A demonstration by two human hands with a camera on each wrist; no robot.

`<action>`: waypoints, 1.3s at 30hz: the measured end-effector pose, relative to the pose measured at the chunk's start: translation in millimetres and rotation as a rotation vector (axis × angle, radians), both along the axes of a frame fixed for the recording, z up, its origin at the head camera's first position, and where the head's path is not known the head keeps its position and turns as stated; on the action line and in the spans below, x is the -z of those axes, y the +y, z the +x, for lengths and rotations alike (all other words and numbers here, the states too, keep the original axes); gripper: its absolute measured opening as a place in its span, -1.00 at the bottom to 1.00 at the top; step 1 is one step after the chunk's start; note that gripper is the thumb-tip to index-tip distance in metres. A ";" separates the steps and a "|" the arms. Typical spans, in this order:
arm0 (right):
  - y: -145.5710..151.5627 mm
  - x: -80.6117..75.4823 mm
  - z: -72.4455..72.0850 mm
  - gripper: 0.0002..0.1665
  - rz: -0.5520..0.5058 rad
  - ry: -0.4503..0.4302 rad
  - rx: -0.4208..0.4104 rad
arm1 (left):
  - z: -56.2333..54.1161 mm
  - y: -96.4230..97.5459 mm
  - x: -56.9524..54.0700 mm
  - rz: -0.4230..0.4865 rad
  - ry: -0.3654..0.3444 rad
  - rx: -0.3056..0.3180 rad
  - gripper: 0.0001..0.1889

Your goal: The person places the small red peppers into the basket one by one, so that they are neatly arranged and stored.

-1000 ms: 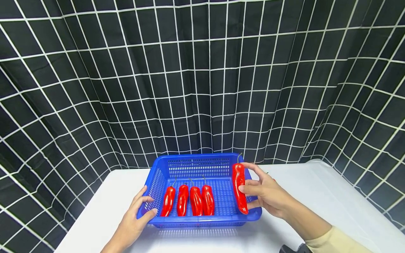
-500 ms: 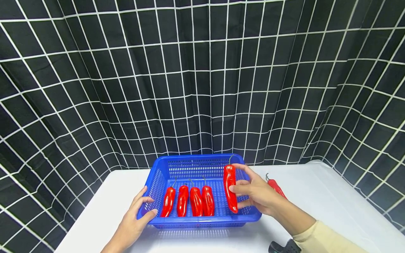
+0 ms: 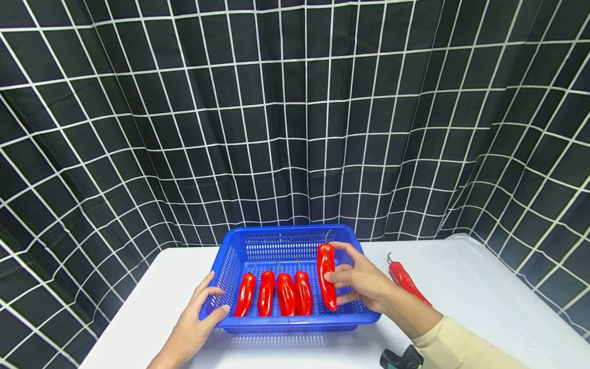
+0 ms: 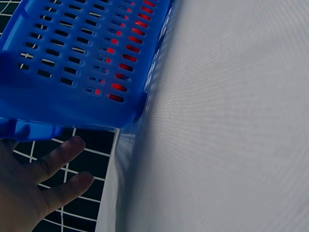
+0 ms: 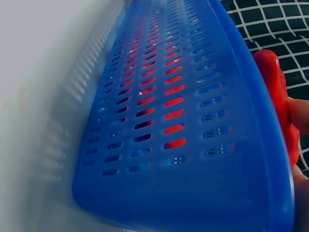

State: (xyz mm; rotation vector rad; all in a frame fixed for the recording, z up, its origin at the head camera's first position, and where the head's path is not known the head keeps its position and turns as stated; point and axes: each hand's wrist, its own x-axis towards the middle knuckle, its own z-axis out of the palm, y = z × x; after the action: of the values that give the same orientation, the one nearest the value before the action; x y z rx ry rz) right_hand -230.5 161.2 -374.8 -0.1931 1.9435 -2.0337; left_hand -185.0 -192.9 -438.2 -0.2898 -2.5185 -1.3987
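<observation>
A blue plastic basket (image 3: 295, 320) with slotted walls stands on the white table. My left hand (image 3: 195, 312) holds its left front corner, with thumb and a finger over the rim. Two other fingers (image 4: 63, 193) point away, apart from the wall, in the left wrist view. My right hand (image 3: 364, 284) grips a long red pepper (image 3: 325, 277) between thumb and fingers, stem at the far end, over the basket's right part. In the right wrist view this pepper (image 5: 276, 92) shows just past the rim. Several red peppers (image 3: 286, 294) lie side by side inside; the front rim hides their lower tips.
Another red pepper (image 3: 407, 282) lies on the white table (image 3: 484, 307) right of the basket, partly behind my right forearm. A black grid-lined curtain (image 3: 295, 128) surrounds the table's back and sides. A black device (image 3: 401, 359) sits by my right sleeve.
My right hand has carried its pepper leftward, from the basket's right rim toward the row inside. The pepper on the table has come into view behind the forearm. My left hand has stayed put.
</observation>
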 end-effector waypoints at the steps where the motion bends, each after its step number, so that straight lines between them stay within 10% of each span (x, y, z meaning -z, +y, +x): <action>1: -0.9 0.5 -0.2 -0.12 0.004 -0.001 0.001 | -0.1 0.1 -0.2 -0.002 -0.003 -0.001 -0.76; 39: -25.8 22.8 -8.2 -0.10 0.296 0.011 0.105 | -0.3 0.7 -1.0 -0.020 -0.027 -0.011 -0.74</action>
State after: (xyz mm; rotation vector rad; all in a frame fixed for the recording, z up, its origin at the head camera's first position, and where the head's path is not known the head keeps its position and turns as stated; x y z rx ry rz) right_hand -238.7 135.4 -397.6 -0.0330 2.2737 -1.7780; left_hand -185.2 -192.2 -437.2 -0.2623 -2.5531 -1.3837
